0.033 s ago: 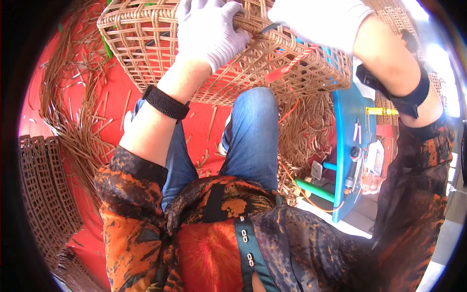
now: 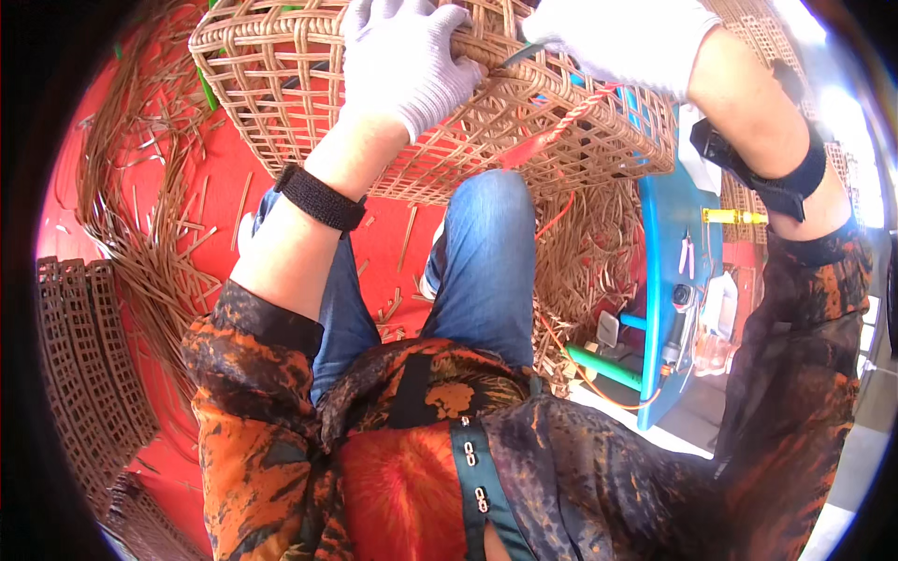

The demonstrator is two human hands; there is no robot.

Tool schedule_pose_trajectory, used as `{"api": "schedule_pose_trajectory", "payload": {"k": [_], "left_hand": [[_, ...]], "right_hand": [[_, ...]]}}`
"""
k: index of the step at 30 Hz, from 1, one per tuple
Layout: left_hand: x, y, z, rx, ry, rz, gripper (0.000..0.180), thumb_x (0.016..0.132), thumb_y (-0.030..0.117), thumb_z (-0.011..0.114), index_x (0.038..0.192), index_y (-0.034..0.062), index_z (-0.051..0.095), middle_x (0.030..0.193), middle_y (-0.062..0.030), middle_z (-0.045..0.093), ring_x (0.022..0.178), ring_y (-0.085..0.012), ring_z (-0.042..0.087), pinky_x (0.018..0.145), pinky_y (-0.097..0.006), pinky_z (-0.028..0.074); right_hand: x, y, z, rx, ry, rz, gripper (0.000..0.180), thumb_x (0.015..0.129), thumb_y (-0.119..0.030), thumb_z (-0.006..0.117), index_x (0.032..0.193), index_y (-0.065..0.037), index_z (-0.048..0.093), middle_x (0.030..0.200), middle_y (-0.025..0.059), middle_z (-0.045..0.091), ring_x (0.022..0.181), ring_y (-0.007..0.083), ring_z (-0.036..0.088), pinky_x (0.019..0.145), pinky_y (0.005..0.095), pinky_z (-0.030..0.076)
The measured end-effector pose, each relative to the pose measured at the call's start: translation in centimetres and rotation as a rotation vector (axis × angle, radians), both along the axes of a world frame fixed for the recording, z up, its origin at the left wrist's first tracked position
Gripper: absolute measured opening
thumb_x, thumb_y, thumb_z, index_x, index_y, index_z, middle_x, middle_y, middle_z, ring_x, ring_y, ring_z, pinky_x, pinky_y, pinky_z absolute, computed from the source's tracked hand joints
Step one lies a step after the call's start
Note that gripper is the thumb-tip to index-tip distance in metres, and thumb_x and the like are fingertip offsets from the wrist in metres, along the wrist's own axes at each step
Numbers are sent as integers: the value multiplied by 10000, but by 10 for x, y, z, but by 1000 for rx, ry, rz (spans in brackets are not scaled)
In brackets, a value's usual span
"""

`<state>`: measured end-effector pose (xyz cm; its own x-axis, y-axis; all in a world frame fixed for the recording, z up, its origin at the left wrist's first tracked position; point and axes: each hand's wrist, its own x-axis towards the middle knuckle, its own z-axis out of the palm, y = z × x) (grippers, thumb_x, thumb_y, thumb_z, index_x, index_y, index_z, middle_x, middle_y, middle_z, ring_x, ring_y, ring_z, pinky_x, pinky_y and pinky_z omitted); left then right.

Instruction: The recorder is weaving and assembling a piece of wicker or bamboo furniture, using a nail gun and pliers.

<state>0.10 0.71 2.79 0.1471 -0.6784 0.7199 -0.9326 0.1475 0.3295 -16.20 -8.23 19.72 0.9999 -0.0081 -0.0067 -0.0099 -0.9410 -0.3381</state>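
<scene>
A woven openwork basket (image 2: 271,79) of tan strips is held up over my knees, its far part cut off by the upper edge of the picture. My left hand (image 2: 402,70), in a white knit glove, closes over the basket's thick wrapped edge, thumb toward the right. To its right, my right hand (image 2: 622,42), gloved in white too, pinches a thin dark strip (image 2: 522,54) that meets the weave near my left thumb. Its fingertips are partly hidden. A red-and-white twisted cord (image 2: 575,117) hangs across the basket's side below my right hand.
Long loose strips (image 2: 140,206) lie on the red floor (image 2: 224,159) at left, more under the basket. Lattice panels (image 2: 89,346) stand far left. At right, a blue table (image 2: 659,309) holds pink-handled snips (image 2: 687,254) and a yellow tube (image 2: 734,216). An orange hose (image 2: 599,388) curves beside it.
My right hand has shifted slightly to the right, and more of the dark strip shows. The red-and-white cord has swung a little. My left hand keeps its place.
</scene>
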Motion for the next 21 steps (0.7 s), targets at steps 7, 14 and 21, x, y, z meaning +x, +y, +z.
{"api": "schedule_pose_trajectory", "payload": {"k": [7,14,21], "left_hand": [[-1,3,3,1,30,-28,300,646,236,729,927,135,701,972,-122,639,1160,-348,531,1125,-517,317],[2,8,4,13,23,-79,325,654,219,729,969,146,694,986,-111,634,1179,-343,507,1143,-522,285],[10,-6,-12,17,-189,-27,491,747,381,770,1207,229,689,1179,-34,665,1257,-275,527,1134,-488,295]], "right_hand": [[-1,-53,9,-234,313,245,286,894,-228,702,1092,-23,732,938,151,733,830,318,699,736,393,567],[-23,-18,-21,125,625,-400,326,979,-273,629,1151,-8,706,832,38,682,698,115,578,654,292,488],[-56,45,-52,54,233,-467,356,956,-345,667,1176,-68,703,848,102,702,723,185,651,683,308,522]]}}
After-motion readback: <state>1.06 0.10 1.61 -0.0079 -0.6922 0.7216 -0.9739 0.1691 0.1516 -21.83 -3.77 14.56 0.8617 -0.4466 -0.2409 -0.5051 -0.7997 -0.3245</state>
